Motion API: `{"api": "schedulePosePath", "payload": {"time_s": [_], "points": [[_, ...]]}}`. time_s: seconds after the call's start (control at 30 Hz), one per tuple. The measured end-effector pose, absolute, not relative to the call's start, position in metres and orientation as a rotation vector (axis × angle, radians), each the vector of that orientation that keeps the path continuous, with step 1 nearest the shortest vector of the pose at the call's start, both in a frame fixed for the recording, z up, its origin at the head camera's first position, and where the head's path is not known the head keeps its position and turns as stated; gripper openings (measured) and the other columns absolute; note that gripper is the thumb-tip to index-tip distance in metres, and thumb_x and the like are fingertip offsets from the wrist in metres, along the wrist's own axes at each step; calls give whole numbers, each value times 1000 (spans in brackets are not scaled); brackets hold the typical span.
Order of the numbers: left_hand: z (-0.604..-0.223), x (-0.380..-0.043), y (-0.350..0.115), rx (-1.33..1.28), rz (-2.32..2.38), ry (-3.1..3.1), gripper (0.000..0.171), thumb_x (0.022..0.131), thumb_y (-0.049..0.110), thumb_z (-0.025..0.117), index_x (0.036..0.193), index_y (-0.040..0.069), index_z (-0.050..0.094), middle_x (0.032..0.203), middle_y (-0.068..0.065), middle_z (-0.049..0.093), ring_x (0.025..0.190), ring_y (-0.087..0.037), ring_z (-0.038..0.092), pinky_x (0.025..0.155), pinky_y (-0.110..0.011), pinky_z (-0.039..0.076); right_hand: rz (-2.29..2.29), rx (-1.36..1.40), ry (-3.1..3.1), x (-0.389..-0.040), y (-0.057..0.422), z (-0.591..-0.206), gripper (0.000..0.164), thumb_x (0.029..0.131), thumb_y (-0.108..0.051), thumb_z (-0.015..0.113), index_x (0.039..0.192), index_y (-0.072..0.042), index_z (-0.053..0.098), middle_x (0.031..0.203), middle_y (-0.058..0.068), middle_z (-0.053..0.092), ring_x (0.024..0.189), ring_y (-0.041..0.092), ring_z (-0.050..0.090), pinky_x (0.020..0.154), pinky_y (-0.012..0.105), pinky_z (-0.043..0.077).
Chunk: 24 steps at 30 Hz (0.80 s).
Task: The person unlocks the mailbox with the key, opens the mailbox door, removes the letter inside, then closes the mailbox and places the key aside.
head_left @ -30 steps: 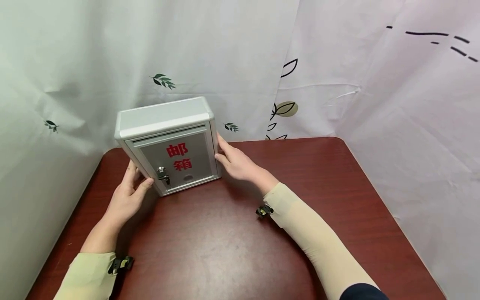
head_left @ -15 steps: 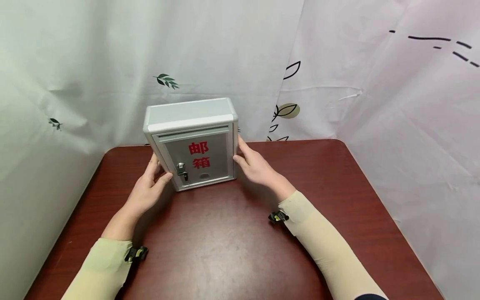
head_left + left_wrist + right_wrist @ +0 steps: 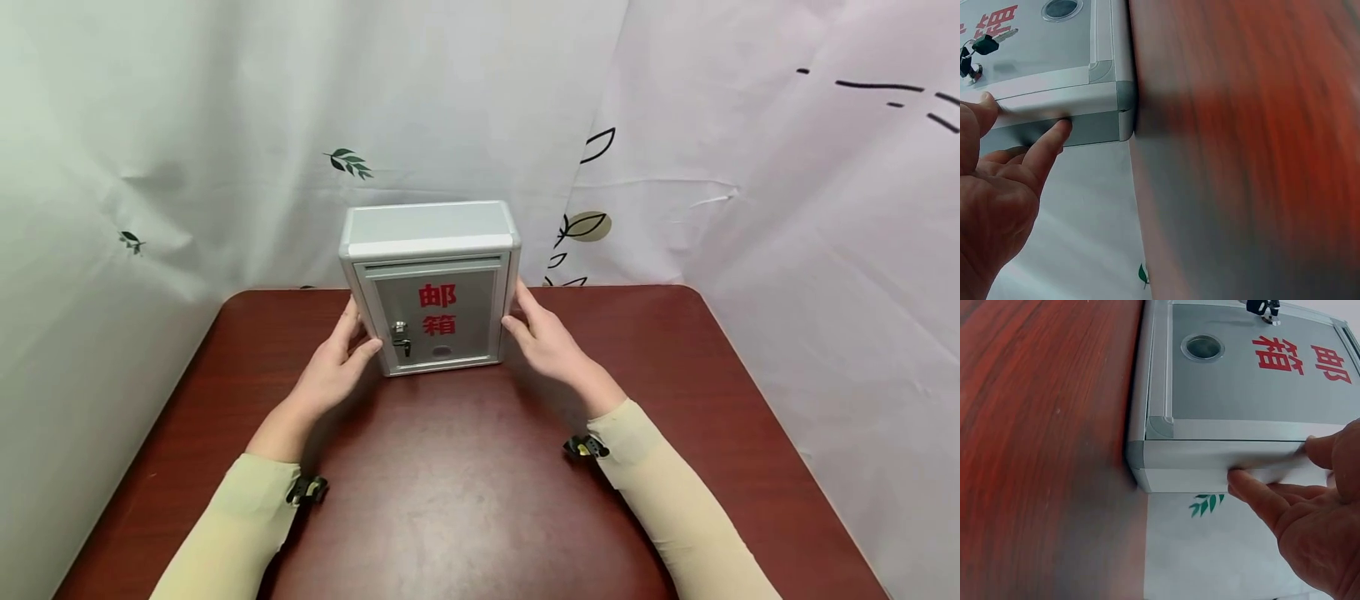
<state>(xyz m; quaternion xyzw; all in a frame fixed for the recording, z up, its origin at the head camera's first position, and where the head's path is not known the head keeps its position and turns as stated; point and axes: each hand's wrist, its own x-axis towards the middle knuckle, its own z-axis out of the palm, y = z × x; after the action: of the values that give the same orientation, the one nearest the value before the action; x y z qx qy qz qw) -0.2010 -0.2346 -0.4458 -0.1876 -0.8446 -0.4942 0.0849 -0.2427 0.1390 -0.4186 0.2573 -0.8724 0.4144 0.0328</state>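
A silver-grey metal mailbox (image 3: 480, 308) with red lettering stands upright near the back of the table, its front facing me. Keys (image 3: 406, 345) hang from the lock at the left of its door. My left hand (image 3: 333, 367) holds its left side, thumb at the front edge and fingers along the side panel. On the opposite side my right hand (image 3: 553, 343) holds it the same way. In the left wrist view the left fingertips (image 3: 1063, 125) touch the side panel. The right wrist view shows the right hand (image 3: 1310, 515) against the box's other side.
The reddish-brown wooden table (image 3: 465, 492) has rounded back corners. White curtains (image 3: 465, 100) with leaf prints hang close behind it and along both sides. Small black devices (image 3: 307, 490) are strapped at both wrists.
Both hands have moved the mailbox to the right along the back of the table. It has turned so its front faces me more squarely. The grip looks the same.
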Motion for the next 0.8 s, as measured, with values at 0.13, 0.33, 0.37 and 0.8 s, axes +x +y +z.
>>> {"api": "schedulePosePath", "payload": {"time_s": [0.13, 0.33, 0.37, 0.8], "points": [[-445, -204, -227, -579, -1497, -2525, 92, 113, 4, 64, 182, 27, 8, 176, -19, 40, 155, -41, 47, 123, -61, 41, 1289, 783, -2663, -239, 147, -418, 78, 118, -17, 57, 180, -8, 10, 178, 19, 34, 158, 34, 44, 127, 56, 38], [-442, -209, -214, -603, -1497, -2558, 92, 114, 7, 64, 182, 28, 6, 177, -17, 38, 157, -37, 45, 125, -59, 40, 1284, 757, -2643, -235, 161, -419, 78, 117, -15, 59, 179, -6, 12, 180, 17, 29, 160, 34, 42, 127, 57, 39], [-442, -210, -212, -607, -1499, -2563, 91, 114, 8, 63, 182, 28, 5, 177, -17, 38, 158, -36, 45, 126, -58, 40, 1282, 755, -2635, -235, 164, -419, 79, 116, -14, 60, 179, -6, 12, 180, 17, 30, 158, 35, 45, 125, 57, 41], [-443, -218, -197, -615, -1482, -2604, 87, 116, 15, 61, 181, 24, 4, 181, -15, 30, 162, -36, 39, 129, -59, 36, 1271, 791, -2618, -239, 184, -417, 87, 115, -10, 62, 182, -23, 9, 162, 19, 57, 135, 37, 67, 108, 59, 56]]}}
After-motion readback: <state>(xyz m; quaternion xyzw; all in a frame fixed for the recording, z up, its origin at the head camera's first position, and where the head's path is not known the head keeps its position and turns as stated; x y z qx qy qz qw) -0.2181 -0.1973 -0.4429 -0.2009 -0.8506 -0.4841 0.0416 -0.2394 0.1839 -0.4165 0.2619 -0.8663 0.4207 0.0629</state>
